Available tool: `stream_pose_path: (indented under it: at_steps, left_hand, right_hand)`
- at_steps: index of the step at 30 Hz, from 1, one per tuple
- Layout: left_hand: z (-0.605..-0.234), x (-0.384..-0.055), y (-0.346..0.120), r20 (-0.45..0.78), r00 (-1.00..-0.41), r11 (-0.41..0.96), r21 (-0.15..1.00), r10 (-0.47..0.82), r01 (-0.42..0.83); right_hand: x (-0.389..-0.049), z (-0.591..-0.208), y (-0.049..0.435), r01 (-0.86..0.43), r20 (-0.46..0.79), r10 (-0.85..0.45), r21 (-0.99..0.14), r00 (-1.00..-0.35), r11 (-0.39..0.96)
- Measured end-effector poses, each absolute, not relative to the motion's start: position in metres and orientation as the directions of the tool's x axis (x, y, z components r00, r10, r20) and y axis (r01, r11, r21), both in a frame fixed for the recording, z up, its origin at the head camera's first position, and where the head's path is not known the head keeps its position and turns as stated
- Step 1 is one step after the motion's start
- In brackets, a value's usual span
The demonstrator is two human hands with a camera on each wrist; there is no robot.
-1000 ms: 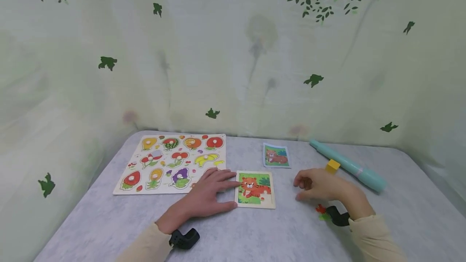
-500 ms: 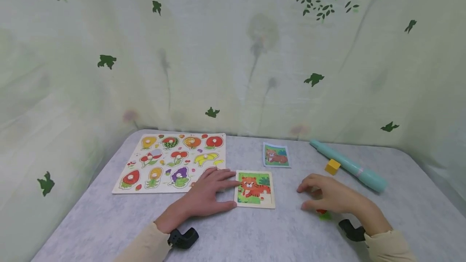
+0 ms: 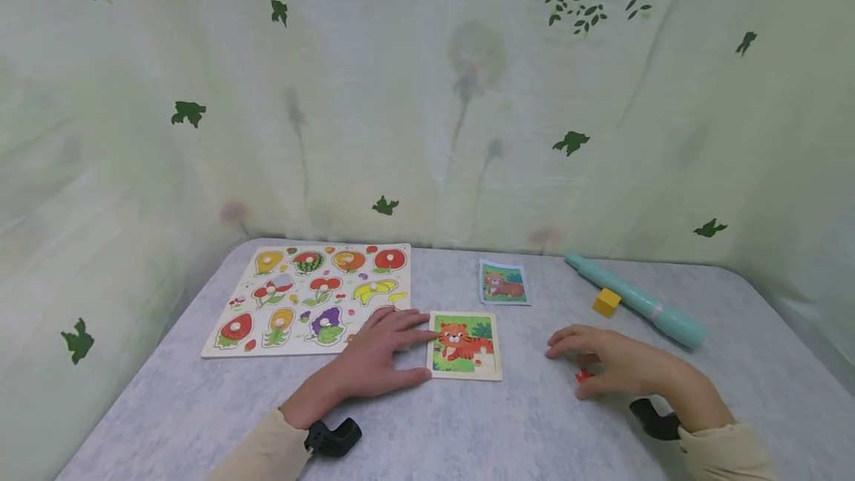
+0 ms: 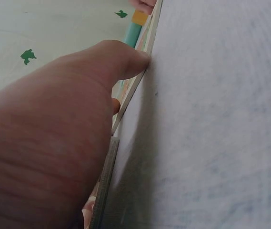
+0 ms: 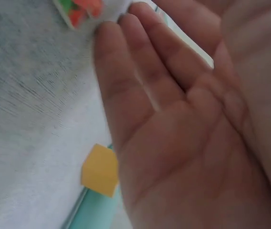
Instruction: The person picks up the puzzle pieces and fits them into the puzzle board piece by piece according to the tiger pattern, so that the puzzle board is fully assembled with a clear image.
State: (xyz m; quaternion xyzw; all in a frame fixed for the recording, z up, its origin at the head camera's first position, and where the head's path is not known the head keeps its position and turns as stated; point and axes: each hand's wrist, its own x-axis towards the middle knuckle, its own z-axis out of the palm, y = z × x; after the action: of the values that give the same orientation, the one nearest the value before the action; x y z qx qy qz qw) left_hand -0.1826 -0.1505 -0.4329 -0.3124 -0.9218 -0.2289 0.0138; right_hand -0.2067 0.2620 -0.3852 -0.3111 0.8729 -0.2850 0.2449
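In the head view, a small wooden tiger puzzle lies flat on the table, with a pale gap at its lower right. My left hand rests at its left side, fingers spread and straight, fingertips and thumb right on the frame's edge. On the right, my right hand hovers low with loosely bent fingers over a loose puzzle piece in red and green, partly hidden by the hand. The right wrist view shows this piece beyond the fingertips, with nothing between fingers and thumb.
A fruit knob-puzzle board lies at the left, partly under my left hand. Behind the tiger puzzle is a small picture card of a brown animal. A yellow cube sits beside a long teal, tapered stick-like object.
My right hand has moved away from the yellow cube, down and slightly right, over the loose puzzle piece. The left hand keeps its place at the tiger puzzle.
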Motion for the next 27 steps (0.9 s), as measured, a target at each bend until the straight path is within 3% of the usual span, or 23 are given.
stream_pose_path:
  at_steps: [8,13,27]
  left_hand:
    - [-0.433,-0.182,-0.151,0.171,-0.804,0.698,0.415,0.570,0.584]
    - [-0.432,-0.182,-0.150,0.175,-0.803,0.697,0.414,0.570,0.585]
    - [-0.433,-0.182,-0.151,0.176,-0.802,0.694,0.417,0.571,0.586]
  right_hand:
    - [-0.209,-0.391,0.262,-0.428,-0.163,-0.598,-0.555,-0.785,0.713]
    - [-0.204,-0.388,0.262,-0.353,-0.198,-0.504,-0.505,-0.841,0.788]
    - [-0.204,-0.388,0.251,-0.427,-0.174,-0.614,-0.575,-0.770,0.698]
